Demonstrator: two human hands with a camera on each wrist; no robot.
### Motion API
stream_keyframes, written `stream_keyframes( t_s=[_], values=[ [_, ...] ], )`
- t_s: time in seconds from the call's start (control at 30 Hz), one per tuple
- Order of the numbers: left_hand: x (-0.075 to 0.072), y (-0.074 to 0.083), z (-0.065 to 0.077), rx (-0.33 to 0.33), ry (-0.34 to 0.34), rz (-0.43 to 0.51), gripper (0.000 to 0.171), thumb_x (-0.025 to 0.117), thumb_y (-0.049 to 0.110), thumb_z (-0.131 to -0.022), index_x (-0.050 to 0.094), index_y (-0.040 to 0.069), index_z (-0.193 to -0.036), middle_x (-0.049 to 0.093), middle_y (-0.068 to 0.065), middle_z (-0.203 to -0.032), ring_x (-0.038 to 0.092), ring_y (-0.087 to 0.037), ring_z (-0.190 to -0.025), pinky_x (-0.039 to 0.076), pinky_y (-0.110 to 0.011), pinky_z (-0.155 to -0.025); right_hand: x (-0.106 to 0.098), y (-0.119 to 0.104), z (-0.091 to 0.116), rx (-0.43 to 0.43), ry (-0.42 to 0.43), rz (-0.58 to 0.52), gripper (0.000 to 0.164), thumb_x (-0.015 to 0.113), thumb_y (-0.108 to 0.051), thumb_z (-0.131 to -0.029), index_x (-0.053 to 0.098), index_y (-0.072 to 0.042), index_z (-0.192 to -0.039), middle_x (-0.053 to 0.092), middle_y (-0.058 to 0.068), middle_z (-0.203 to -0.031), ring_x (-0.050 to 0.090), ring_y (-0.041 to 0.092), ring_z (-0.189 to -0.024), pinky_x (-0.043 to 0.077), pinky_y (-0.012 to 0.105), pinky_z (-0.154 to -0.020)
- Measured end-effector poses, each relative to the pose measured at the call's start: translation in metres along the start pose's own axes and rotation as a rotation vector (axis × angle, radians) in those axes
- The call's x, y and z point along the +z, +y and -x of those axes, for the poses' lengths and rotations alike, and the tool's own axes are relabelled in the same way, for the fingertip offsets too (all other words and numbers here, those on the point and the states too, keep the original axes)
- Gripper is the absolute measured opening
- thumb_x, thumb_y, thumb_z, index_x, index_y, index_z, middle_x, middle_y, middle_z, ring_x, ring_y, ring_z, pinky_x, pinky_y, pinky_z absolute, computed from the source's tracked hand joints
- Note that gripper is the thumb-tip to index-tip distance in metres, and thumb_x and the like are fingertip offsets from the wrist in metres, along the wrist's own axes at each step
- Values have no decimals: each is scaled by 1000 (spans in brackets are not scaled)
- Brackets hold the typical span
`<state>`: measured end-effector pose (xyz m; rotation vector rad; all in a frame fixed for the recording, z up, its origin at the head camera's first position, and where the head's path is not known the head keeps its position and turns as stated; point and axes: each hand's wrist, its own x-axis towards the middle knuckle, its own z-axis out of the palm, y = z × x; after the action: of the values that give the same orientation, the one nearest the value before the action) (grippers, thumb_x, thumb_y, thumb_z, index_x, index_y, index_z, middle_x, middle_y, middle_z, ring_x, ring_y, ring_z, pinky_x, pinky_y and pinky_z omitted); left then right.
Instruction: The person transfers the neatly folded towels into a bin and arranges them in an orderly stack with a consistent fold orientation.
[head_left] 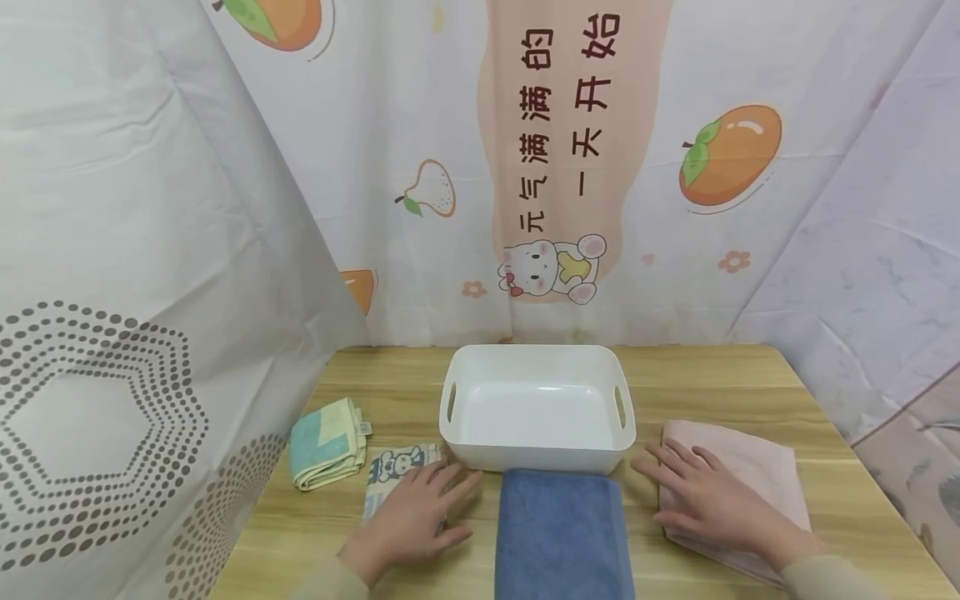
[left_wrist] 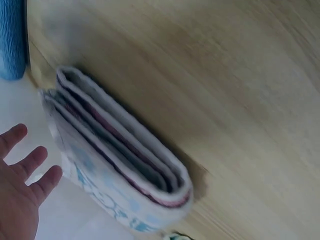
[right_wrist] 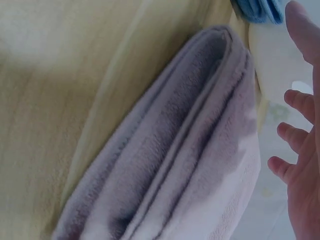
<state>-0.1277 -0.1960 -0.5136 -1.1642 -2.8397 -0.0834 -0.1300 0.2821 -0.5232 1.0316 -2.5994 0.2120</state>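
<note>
My left hand [head_left: 415, 515], fingers spread, hovers over a folded towel with a blue cartoon print [head_left: 401, 467]. In the left wrist view that folded towel [left_wrist: 120, 155] shows its stacked layers, apart from the fingertips. Over a folded pale pink towel [head_left: 757, 467] my right hand [head_left: 708, 504] is held with fingers extended. The right wrist view shows the pink towel's folded edge [right_wrist: 200, 120], with a gap between it and the hand. Between both hands lies a folded blue towel [head_left: 561, 533], directly before a white plastic basket [head_left: 536, 460].
A folded yellow and teal cloth [head_left: 327, 443] lies at the left edge of the wooden table [head_left: 697, 379]. The basket has a slot handle at each end. Printed curtains [head_left: 420, 100] hang behind the table and along its sides.
</note>
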Motion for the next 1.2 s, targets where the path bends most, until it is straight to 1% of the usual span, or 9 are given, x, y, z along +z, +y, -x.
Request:
stream_keyframes(
  t_s=[0.2, 0.3, 0.4, 0.6, 0.77, 0.83, 0.93, 1.07, 1.2],
  values=[
    [5, 9, -8, 67, -31, -19, 70, 53, 62, -99, 38, 28, -159, 47, -5, -155, 51, -29, -134, 50, -53, -100, 3, -9, -1, -52, -1, 12, 75, 79, -58, -80, 57, -27, -144, 60, 10, -140, 59, 39, -122, 46, 52, -89],
    [6, 13, -13, 93, -44, -20, 71, 48, 65, -100, 36, 29, -160, 46, -4, -156, 49, -28, -136, 49, -52, -100, 5, -12, -3, -86, 7, 18, 75, 77, -60, -81, 56, -27, -145, 61, 9, -140, 60, 37, -121, 42, 47, -94],
    [6, 17, -19, 102, -69, -4, 72, 43, 68, -101, 33, 30, -161, 41, -3, -160, 45, -28, -139, 47, -52, -103, 6, -17, -5, -110, 13, 14, 74, 75, -61, -83, 57, -27, -145, 62, 10, -139, 61, 34, -121, 43, 44, -95],
    [8, 22, -31, 120, -133, 12, 72, 35, 70, -101, 29, 33, -162, 32, -1, -166, 38, -27, -147, 41, -54, -111, 10, -24, -10, -124, 1, -9, 71, 71, -63, -86, 58, -27, -146, 62, 13, -140, 61, 29, -118, 50, 48, -86],
    [12, 26, -36, 145, -125, -21, 72, 36, 70, -100, 31, 32, -161, 35, -2, -164, 41, -26, -144, 43, -52, -110, 15, -29, -13, -126, -13, -23, 68, 68, -64, -88, 57, -29, -146, 63, 13, -138, 62, 27, -116, 50, 48, -86],
    [13, 27, -37, 146, -122, -36, 72, 37, 71, -100, 32, 32, -161, 37, -3, -162, 43, -26, -141, 44, -51, -108, 18, -31, -14, -127, -21, -29, 67, 67, -64, -89, 57, -30, -146, 63, 13, -139, 62, 25, -115, 49, 48, -86],
    [12, 29, -38, 132, -144, -30, 72, 37, 71, -100, 32, 33, -161, 37, -5, -162, 42, -27, -142, 43, -51, -109, 21, -33, -13, -126, -29, -40, 65, 66, -63, -90, 57, -30, -146, 62, 13, -141, 62, 22, -114, 49, 45, -85],
    [12, 31, -39, 111, -174, -14, 72, 37, 71, -99, 30, 35, -161, 32, -10, -165, 34, -31, -148, 39, -55, -113, 23, -38, -14, -116, -67, -73, 63, 64, -62, -93, 57, -29, -146, 61, 12, -141, 61, 22, -114, 49, 44, -85],
    [12, 33, -40, 101, -199, 6, 72, 38, 71, -99, 27, 36, -162, 28, -12, -166, 29, -35, -151, 36, -57, -115, 25, -42, -15, -94, -115, -113, 62, 61, -61, -95, 55, -29, -148, 61, 10, -141, 61, 25, -117, 50, 47, -87]
  ],
)
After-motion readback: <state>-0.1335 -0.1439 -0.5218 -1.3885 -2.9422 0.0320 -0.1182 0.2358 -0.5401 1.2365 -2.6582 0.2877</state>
